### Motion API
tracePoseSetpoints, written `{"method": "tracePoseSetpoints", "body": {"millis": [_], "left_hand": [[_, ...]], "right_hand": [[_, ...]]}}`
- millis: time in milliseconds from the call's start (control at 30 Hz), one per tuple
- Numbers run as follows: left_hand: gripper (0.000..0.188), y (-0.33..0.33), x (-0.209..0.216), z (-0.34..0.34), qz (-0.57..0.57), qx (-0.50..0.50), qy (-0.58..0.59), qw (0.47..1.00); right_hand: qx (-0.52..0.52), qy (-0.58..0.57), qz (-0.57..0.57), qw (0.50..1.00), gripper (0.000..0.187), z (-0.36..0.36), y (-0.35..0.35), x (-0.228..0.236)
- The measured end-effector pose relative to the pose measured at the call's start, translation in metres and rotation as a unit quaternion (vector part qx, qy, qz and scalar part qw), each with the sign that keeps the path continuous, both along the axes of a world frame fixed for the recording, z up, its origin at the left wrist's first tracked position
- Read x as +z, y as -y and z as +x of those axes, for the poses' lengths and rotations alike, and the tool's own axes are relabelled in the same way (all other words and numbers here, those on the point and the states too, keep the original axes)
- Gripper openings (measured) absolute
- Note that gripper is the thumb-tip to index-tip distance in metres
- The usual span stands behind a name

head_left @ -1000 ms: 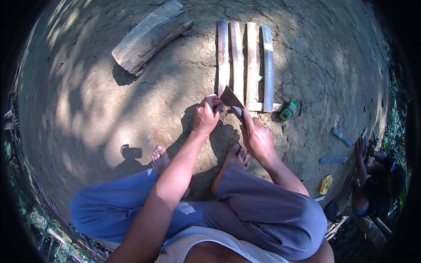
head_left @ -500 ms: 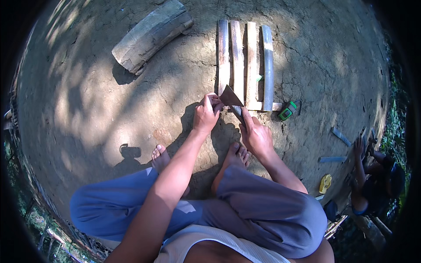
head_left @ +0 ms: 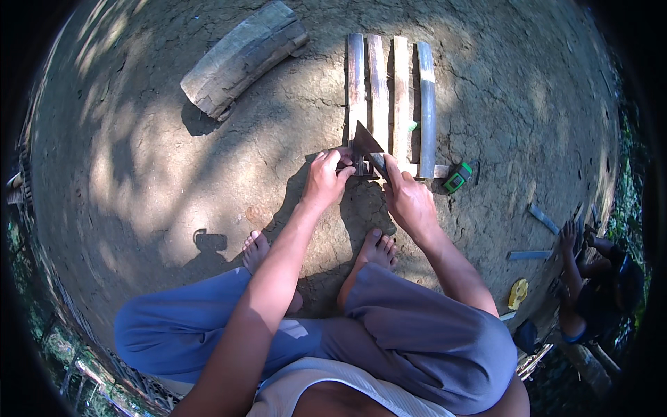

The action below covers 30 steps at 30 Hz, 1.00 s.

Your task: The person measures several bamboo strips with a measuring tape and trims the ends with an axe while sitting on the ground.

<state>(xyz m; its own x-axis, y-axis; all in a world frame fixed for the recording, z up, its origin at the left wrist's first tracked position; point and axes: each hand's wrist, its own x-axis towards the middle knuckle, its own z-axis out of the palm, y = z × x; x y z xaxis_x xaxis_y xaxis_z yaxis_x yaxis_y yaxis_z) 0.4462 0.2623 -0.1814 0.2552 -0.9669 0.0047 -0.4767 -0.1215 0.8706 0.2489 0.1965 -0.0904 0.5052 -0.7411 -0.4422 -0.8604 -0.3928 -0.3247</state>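
Note:
Several split bamboo slats (head_left: 401, 90) lie side by side on the ground, their near ends over a crosswise strip (head_left: 440, 171). My right hand (head_left: 411, 205) is closed round the handle of a hatchet-like tool (head_left: 366, 141) with a dark triangular blade. That blade stands tilted above the near end of the leftmost slat (head_left: 356, 76), partly covering it. My left hand (head_left: 326, 179) is at the same end, just left of the blade, thumb and fingers pinched together. Whatever sits between those fingers is too small and shaded to name.
A green tape measure (head_left: 458, 178) lies beside the crosswise strip's right end. A thick log piece (head_left: 243, 59) rests at far left. Rightward are loose strips (head_left: 529, 255), a yellow object (head_left: 517, 294) and another person (head_left: 597, 285) low at the edge. My bare feet (head_left: 379, 249) are close by.
The blade has moved slightly away from me and is more upright. My left thumb and fingers have shifted a little at the slat's end. The slats keep their arrangement.

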Motion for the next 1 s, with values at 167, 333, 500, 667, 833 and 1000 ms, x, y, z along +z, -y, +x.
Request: {"method": "tracePoseSetpoints", "body": {"millis": [167, 333, 500, 667, 833, 1000], "left_hand": [[0.033, 0.004, -0.004, 0.022, 0.094, -0.077, 0.081, 0.989], [0.038, 0.005, -0.012, 0.03, 0.048, -0.103, 0.077, 0.99], [0.037, 0.002, -0.007, 0.029, 0.067, -0.116, 0.099, 0.986], [0.033, 0.014, 0.018, 0.026, 0.141, -0.135, 0.102, 0.975], [0.042, 0.012, 0.005, 0.025, 0.118, -0.129, 0.147, 0.973], [0.072, 0.006, -0.012, 0.029, 0.075, -0.124, 0.16, 0.976]], "right_hand": [[-0.002, 0.01, -0.002, 1.0, 0.057, 0.001, 0.0, 0.0], [-0.006, 0.01, 0.006, 1.0, 0.059, 0.002, 0.0, 0.001], [-0.011, 0.04, 0.023, 0.999, 0.065, -0.002, 0.002, -0.004], [-0.023, 0.075, 0.016, 0.997, 0.07, -0.006, 0.001, -0.011], [-0.024, 0.114, 0.009, 0.993, 0.07, -0.01, -0.002, -0.01], [-0.025, 0.151, -0.06, 0.986, 0.067, -0.011, -0.027, 0.009]]}}
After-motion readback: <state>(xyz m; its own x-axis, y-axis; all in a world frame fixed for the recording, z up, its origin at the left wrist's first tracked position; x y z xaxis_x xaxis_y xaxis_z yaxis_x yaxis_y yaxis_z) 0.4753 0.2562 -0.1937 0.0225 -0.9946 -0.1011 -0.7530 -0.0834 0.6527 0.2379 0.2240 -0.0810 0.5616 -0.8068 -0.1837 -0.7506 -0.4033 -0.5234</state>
